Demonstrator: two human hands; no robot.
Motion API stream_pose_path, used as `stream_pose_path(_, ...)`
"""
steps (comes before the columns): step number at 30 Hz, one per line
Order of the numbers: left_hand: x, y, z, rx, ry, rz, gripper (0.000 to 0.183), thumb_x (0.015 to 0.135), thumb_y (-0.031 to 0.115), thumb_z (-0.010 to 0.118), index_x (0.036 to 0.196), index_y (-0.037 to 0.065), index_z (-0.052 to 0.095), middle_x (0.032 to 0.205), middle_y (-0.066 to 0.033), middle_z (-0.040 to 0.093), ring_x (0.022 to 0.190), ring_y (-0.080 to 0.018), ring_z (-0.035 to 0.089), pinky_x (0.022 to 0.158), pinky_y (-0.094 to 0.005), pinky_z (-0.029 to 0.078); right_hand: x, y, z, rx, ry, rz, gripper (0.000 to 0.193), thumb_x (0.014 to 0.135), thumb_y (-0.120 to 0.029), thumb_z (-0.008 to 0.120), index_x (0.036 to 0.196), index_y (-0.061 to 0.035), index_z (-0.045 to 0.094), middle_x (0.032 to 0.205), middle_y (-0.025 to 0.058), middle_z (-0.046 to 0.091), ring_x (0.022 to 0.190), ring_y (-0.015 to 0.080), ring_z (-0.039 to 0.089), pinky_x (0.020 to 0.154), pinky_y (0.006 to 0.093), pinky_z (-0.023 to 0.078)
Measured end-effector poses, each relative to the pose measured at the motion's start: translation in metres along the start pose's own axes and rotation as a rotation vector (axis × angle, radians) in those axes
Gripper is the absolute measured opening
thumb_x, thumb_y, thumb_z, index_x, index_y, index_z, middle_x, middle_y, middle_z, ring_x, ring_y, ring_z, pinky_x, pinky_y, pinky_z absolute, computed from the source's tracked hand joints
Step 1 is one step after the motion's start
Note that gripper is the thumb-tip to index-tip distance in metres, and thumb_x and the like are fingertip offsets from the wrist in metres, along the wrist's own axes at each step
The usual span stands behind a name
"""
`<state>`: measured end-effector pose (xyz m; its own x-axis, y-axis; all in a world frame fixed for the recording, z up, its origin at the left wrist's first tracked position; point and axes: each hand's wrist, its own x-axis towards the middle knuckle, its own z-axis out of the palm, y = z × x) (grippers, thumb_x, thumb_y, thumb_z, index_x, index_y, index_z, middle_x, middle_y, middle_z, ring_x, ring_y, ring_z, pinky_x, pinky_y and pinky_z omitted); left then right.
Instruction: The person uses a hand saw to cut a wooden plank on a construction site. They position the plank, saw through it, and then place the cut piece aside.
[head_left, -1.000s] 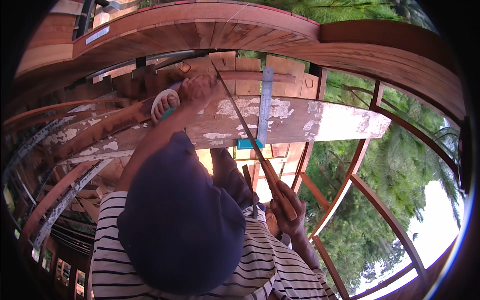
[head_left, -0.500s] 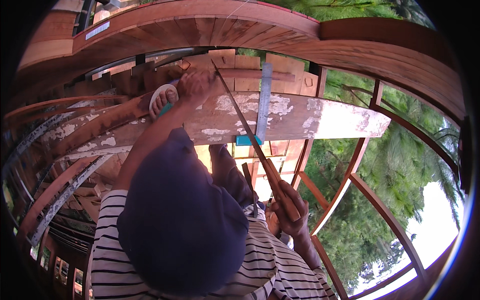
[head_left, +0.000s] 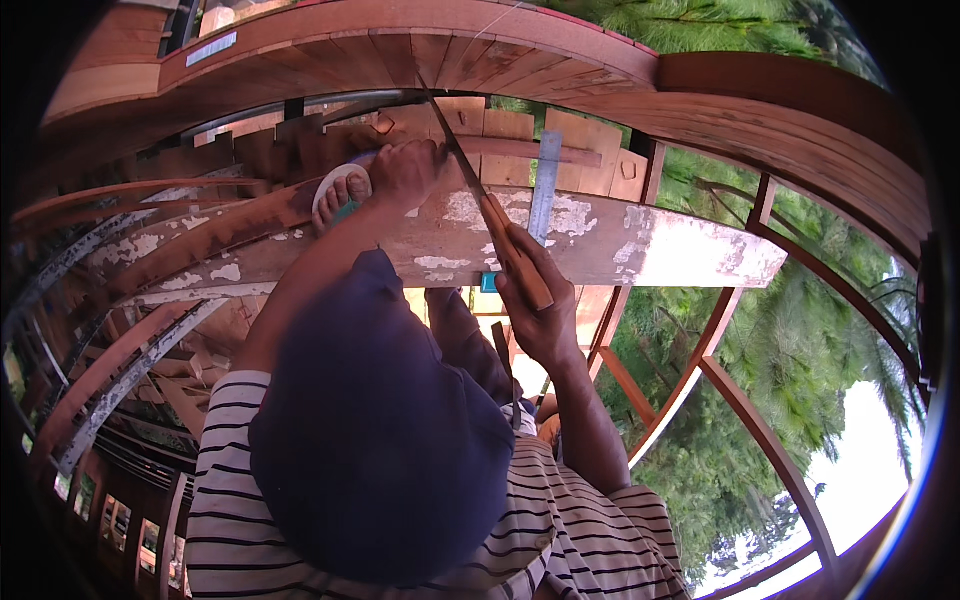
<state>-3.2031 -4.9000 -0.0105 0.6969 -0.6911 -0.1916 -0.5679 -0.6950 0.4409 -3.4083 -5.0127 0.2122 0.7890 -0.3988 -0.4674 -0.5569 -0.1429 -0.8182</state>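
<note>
My right hand [head_left: 540,300] is wrapped round the wooden handle of a handsaw [head_left: 462,150], whose narrow dark blade slants up and to the left. Just right of my left hand [head_left: 405,175], the blade crosses a thin reddish wooden strip [head_left: 545,152]. My left hand is closed on that strip, which lies along the far side of a paint-flecked plank [head_left: 410,240]. Across the plank, right of the saw, rests a try square [head_left: 546,180] with a steel blade and a teal stock. My right hand partly covers it.
A sandalled foot [head_left: 345,190] stands on the plank beside my left hand. A curved wooden wall [head_left: 380,55] arches across the far side. Wooden framing [head_left: 760,420] with trees behind it is at the right, and curved timbers [head_left: 140,375] crowd the left.
My right hand has pushed the saw forward, up and to the left, so its handle is now over the plank. My left hand stays on the strip.
</note>
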Motion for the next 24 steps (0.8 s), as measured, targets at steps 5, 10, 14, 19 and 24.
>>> stream_pose_path(5,0.001,-0.005,0.008,0.024,0.076,0.024,0.038,0.102,0.041,0.052,0.087,0.010,0.069,0.087,-0.0127,0.073,0.091,-0.0317,0.071,0.083,-0.0475,0.051,-0.057,-0.015,-0.027,-0.127,0.021,-0.064,0.057,0.092,-0.005,0.072,0.145,-0.0012,0.051,0.128,0.0218,0.068,0.115,0.0305,0.071,0.093,0.0359,0.057)
stream_pose_path(10,-0.002,-0.009,0.009,0.063,0.046,-0.009,0.036,0.102,0.039,0.052,0.090,0.010,0.068,0.086,-0.0124,0.072,0.090,-0.0315,0.071,0.082,-0.0485,0.051,-0.108,-0.027,-0.049,-0.222,0.001,-0.012,0.055,0.092,-0.004,0.070,0.144,0.0002,0.052,0.125,0.0224,0.069,0.110,0.0277,0.072,0.090,0.0358,0.058)
stream_pose_path(14,0.001,-0.002,0.004,0.021,0.004,0.017,0.037,0.103,0.041,0.052,0.092,0.010,0.068,0.088,-0.0133,0.072,0.090,-0.0311,0.071,0.082,-0.0490,0.051,-0.012,0.003,-0.003,-0.082,0.058,-0.038,0.053,0.095,-0.004,0.069,0.145,-0.0027,0.052,0.117,0.0200,0.072,0.101,0.0174,0.071,0.082,0.0300,0.055)
stream_pose_path(19,0.001,0.000,0.000,0.026,-0.041,-0.048,0.037,0.103,0.042,0.050,0.092,0.010,0.068,0.089,-0.0134,0.073,0.092,-0.0310,0.071,0.084,-0.0482,0.051,-0.021,-0.005,-0.009,-0.133,0.046,-0.097,0.055,0.094,-0.004,0.069,0.146,-0.0016,0.051,0.121,0.0195,0.071,0.100,0.0217,0.073,0.083,0.0328,0.056)
stream_pose_path(24,-0.004,-0.011,0.015,0.045,0.073,0.040,0.036,0.103,0.041,0.051,0.092,0.011,0.068,0.090,-0.0127,0.073,0.093,-0.0300,0.071,0.084,-0.0471,0.050,-0.117,-0.035,-0.055,-0.248,0.015,-0.056,0.054,0.091,-0.005,0.072,0.142,0.0014,0.052,0.126,0.0206,0.070,0.104,0.0304,0.075,0.086,0.0357,0.061)
